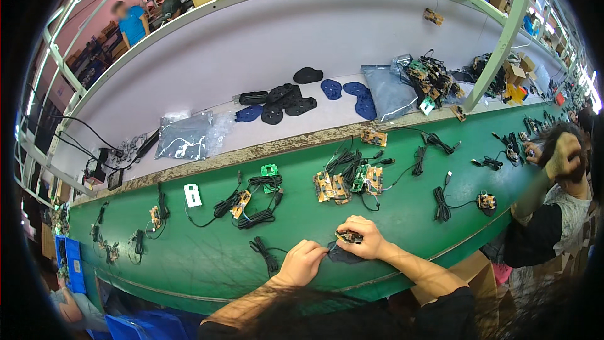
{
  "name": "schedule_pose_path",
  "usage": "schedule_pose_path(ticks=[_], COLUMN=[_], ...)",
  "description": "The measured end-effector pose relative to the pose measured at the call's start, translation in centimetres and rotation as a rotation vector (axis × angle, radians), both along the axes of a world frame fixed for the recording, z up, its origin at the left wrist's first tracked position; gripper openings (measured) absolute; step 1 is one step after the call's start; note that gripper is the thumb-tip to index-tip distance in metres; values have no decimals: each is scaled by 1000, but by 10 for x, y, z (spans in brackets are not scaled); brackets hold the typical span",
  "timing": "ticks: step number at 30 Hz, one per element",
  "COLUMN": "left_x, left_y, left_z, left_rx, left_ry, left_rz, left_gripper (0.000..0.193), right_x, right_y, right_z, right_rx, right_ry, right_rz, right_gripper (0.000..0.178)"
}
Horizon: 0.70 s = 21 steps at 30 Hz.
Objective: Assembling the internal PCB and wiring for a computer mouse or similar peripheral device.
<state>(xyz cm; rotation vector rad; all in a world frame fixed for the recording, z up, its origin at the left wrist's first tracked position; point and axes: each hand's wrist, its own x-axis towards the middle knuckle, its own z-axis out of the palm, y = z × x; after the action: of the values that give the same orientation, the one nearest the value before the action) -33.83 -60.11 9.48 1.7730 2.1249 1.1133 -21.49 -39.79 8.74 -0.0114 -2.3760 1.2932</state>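
Note:
My right hand [370, 239] grips a small circuit board [348, 237] with tan and dark parts, tilted above the bench. Below it lies a flat black plastic piece [343, 254], partly covered by that hand. My left hand [301, 264] is closed in a pinch at the thin end of a black cable [263, 253], beside the plastic piece. The rest of the cable lies in a tied bundle left of my left hand. What exactly sits between the left fingertips is too small to see clearly.
Beyond my hands lies a cluster of brown and green circuit boards [333, 187] with cables. More boards on cables [242, 203] lie to the left. Along the back shelf are black and blue plastic shells [286, 99] and plastic bags [189, 137]. A co-worker [557, 214] sits at right.

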Motion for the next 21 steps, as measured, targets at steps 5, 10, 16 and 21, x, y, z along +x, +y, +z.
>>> schedule_pose_path(ticks=[5,10,16,21], left_x=[1,-6,-9,-1], left_y=[0,-2,-9,-8], left_z=[-8,-8,6,23], left_rx=[36,52,-137,-61], left_ry=[173,380,593,509], left_rz=[-74,-172,-366,-226], left_gripper=[24,32,39,33], right_x=[3,3,5,5], right_y=[0,-1,-2,-4], right_z=[5,3,7,2], right_rx=[17,12,52,55], right_ry=[-46,-19,-49,-46], right_rz=[-8,-30,-41,-122], right_gripper=[27,26,26,24])
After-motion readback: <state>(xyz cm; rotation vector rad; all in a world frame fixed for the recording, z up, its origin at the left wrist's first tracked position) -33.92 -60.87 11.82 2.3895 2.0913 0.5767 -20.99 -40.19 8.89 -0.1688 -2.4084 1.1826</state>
